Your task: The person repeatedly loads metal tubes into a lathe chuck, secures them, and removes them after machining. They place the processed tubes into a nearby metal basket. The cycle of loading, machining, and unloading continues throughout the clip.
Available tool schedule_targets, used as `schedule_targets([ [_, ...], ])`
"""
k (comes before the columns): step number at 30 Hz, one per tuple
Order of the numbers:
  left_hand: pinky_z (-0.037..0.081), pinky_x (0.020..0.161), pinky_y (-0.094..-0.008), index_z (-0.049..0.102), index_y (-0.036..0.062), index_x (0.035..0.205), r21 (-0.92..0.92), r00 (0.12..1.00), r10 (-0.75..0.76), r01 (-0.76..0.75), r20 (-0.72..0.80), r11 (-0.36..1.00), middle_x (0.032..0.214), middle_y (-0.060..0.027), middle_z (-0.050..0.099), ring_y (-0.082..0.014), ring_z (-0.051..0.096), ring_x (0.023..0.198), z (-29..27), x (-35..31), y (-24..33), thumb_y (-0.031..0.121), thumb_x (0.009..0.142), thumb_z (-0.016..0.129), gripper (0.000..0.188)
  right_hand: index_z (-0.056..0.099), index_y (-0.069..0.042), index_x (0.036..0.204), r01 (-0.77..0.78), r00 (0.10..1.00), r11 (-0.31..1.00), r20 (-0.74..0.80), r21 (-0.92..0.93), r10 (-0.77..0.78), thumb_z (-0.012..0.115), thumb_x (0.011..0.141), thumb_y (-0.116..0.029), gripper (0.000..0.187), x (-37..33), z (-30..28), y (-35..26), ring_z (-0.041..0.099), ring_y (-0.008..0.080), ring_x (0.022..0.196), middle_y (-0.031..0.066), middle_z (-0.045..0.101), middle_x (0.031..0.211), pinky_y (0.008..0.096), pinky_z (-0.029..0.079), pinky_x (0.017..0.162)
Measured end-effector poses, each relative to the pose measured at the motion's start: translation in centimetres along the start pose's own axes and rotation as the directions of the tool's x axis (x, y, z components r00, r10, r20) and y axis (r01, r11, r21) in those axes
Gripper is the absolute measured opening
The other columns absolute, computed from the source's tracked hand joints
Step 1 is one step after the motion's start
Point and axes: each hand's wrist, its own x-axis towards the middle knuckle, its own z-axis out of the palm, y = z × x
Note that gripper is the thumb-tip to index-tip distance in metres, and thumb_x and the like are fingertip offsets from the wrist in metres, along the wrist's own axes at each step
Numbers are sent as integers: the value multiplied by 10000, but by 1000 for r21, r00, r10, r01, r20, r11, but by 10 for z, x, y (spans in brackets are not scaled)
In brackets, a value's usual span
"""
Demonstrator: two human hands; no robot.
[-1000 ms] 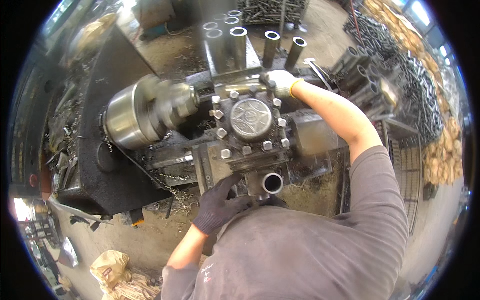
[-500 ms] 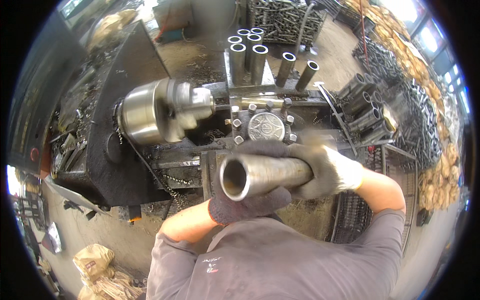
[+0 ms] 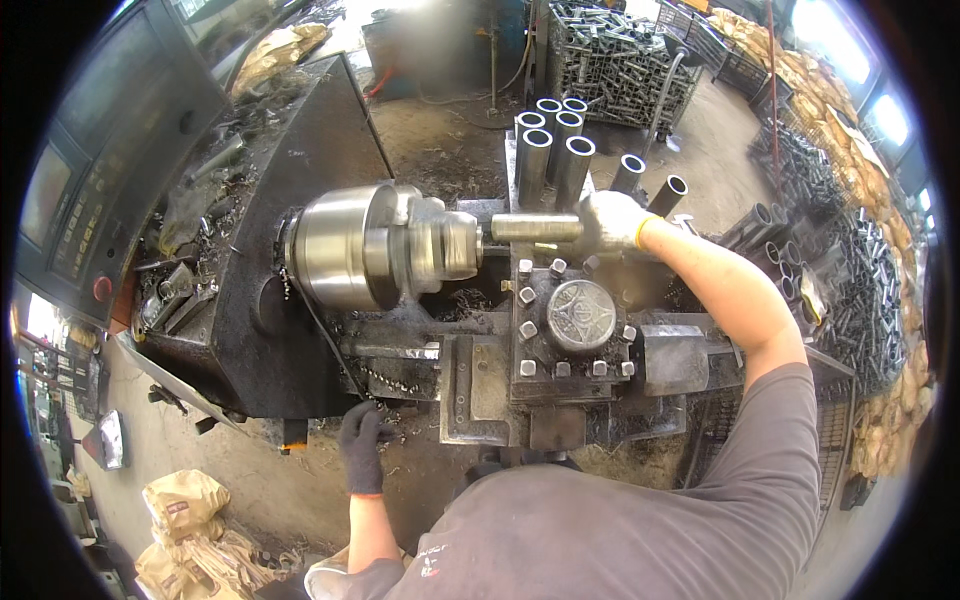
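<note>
My right hand (image 3: pixel 612 224), in a pale work glove, is closed around the right end of a steel tube (image 3: pixel 537 228). The tube lies level, its left end close to the jaws (image 3: pixel 440 245) of a lathe chuck (image 3: pixel 345 245). Blur on the jaws suggests that the chuck is spinning. Below the tube sits a square tool post (image 3: pixel 575 325) with bolts around its round cap. My left hand (image 3: pixel 364 448), in a dark glove, is low in front of the lathe, fingers apart, with nothing visible in it.
Several upright tubes (image 3: pixel 575 165) stand behind the tool post. More tubes (image 3: pixel 770 250) lie stacked at the right, beside heaped metal parts (image 3: pixel 860 300). Metal shavings (image 3: pixel 390 382) hang below the chuck. Tan sacks (image 3: pixel 185 505) lie on the floor at lower left.
Both hands held the tube near my chest before. My right hand has carried it forward to the chuck and turned it level; my left hand has let go and moved down to the left.
</note>
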Motion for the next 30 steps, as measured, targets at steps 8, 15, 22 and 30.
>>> schedule_targets([
  [8, 529, 597, -336, 665, 90, 1067, -359, 783, -192, -42, -592, 932, 850, -65, 655, -172, 610, 666, -122, 20, -101, 383, 1050, 654, 294, 763, 13, 961, 186, 982, 967, -23, 174, -185, 856, 787, -408, 465, 32, 63, 20, 754, 369, 820, 217, 764, 872, 462, 592, 762],
  [15, 437, 577, -383, 606, 146, 887, -508, 815, -275, -28, -511, 861, 749, -33, 552, -193, 488, 594, -193, 41, -112, 680, 1056, 546, 564, 752, 32, 1008, 272, 962, 923, -54, 273, -268, 862, 818, -406, 490, 43, 78, 22, 748, 371, 842, 214, 772, 917, 460, 582, 759],
  [22, 331, 520, -362, 554, 176, 771, -644, 834, -430, 124, -344, 755, 643, 12, 467, -181, 376, 524, -196, 36, -95, 730, 1050, 484, 624, 690, 28, 1200, 137, 967, 905, 145, 403, -210, 842, 876, -381, 543, 42, 54, 1, 756, 334, 915, 225, 772, 1012, 448, 591, 827],
  [30, 249, 475, -318, 474, 246, 745, -678, 806, -539, 255, -244, 689, 592, 62, 358, -135, 300, 474, -215, 44, -88, 590, 1078, 535, 483, 295, -78, 1690, -271, 880, 600, 446, 752, -162, 793, 963, -263, 900, 110, 34, -73, 722, 288, 975, 162, 719, 1127, 412, 676, 823],
])
